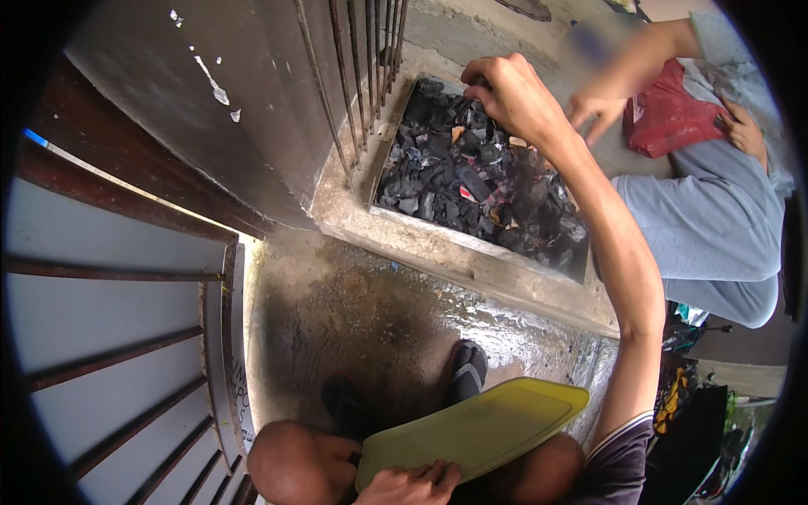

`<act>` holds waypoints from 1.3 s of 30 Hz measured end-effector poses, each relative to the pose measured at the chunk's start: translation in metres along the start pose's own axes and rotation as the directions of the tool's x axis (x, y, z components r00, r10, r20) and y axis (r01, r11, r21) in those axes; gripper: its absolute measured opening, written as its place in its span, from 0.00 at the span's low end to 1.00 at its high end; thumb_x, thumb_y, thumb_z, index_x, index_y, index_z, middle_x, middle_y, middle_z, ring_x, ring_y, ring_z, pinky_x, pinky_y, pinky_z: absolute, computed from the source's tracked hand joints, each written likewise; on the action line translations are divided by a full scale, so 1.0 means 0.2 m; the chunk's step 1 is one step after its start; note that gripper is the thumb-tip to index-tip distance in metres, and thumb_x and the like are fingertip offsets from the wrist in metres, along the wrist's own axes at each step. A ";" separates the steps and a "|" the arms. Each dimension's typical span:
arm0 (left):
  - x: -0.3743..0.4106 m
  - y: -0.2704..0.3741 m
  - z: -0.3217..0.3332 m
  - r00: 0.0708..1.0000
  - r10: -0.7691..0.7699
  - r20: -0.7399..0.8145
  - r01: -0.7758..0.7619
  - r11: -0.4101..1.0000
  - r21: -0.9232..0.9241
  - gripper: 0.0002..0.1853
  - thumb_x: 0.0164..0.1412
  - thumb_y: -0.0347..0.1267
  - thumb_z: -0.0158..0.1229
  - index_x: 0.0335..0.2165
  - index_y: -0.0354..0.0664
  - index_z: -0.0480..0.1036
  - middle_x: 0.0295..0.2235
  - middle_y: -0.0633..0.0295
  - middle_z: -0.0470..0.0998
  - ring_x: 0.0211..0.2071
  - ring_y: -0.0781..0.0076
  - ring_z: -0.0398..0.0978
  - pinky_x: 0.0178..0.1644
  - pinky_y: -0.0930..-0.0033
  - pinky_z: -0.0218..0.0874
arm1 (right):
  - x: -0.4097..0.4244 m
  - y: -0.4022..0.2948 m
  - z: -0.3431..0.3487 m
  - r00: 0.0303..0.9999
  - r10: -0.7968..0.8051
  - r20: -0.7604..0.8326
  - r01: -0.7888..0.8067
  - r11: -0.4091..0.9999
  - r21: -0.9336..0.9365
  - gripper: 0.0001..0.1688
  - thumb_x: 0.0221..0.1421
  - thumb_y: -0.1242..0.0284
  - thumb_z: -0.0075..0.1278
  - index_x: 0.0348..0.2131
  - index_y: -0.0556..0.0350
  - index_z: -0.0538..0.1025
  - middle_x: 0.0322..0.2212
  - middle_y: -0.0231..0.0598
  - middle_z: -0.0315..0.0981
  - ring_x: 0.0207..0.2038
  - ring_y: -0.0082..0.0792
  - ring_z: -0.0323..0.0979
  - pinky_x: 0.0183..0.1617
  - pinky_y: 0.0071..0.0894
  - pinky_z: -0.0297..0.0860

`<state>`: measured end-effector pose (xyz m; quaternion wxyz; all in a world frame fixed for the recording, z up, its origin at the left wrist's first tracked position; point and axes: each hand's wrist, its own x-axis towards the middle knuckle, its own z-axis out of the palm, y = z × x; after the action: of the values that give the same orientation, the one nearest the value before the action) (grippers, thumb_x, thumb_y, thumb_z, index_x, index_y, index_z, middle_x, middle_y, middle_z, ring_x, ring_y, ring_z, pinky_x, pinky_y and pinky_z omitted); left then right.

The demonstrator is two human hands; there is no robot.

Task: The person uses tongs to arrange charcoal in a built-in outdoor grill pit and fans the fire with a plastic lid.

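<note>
At the bottom of the view, my left hand [413, 483] grips the near edge of a yellow-green plastic lid or tray [467, 429], tilted above my knees. My right arm stretches forward, with my right hand [502, 88] over the far side of a shallow rectangular bed of charcoal [435, 183]. Its thumb and fingers curl close to the black lumps; whether a piece is between them cannot be told. Scraps of tan cardboard [457, 134] and a red-and-white scrap [468, 194] lie among the coals. Some lumps look grey with ash.
Metal bars [353, 76] rise beside the charcoal at the left. A concrete ledge [416, 243] surrounds it. At right sits another person in grey trousers [701, 221] with a red plastic bag [663, 120], one hand [596, 117] near my forearm. The floor [505, 328] looks wet; a barred gate [120, 353] stands left.
</note>
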<state>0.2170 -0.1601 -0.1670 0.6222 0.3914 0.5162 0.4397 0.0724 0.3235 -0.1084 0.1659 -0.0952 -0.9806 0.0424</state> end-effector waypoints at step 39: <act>-0.04 0.05 0.00 0.950 0.304 0.074 -0.260 0.636 0.726 0.23 0.51 0.30 0.52 0.45 0.24 0.69 0.37 0.42 0.77 0.32 0.52 0.80 0.28 0.56 0.70 | 0.01 -0.06 -0.07 0.999 0.018 0.051 -0.021 0.997 0.072 0.10 0.45 0.80 0.60 0.32 0.67 0.80 0.27 0.57 0.78 0.34 0.52 0.79 0.40 0.42 0.73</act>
<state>0.2159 -0.1655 -0.1553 0.3243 0.6692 0.5972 0.3005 0.0731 0.3119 -0.0936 0.1439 -0.0976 -0.9814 0.0818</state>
